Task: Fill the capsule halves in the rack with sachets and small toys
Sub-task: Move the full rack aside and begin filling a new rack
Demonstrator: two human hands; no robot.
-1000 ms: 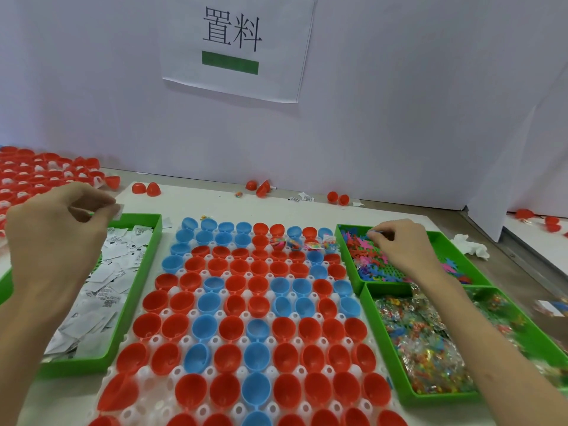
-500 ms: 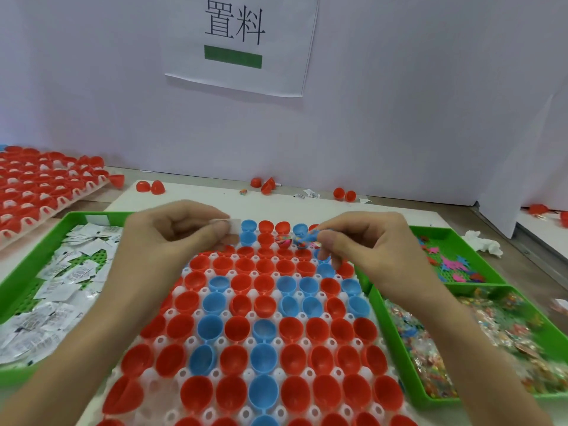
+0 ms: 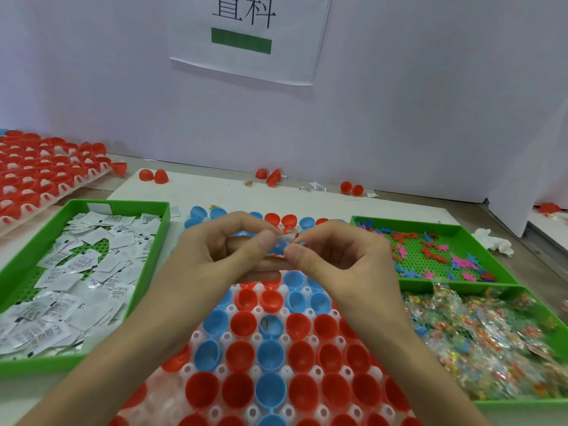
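The rack (image 3: 163,401) sits on a white tabletop (image 3: 215,192) before a pale wall (image 3: 399,118).

Red and blue capsule halves (image 3: 270,355); green trays (image 3: 123,305); white sachets (image 3: 76,272)

A paper sign (image 3: 249,35) with black characters and a green bar is hanging on the white wall (image 3: 430,103), and a crumpled white tissue (image 3: 495,244) is lying near the tabletop's (image 3: 531,265) right edge.
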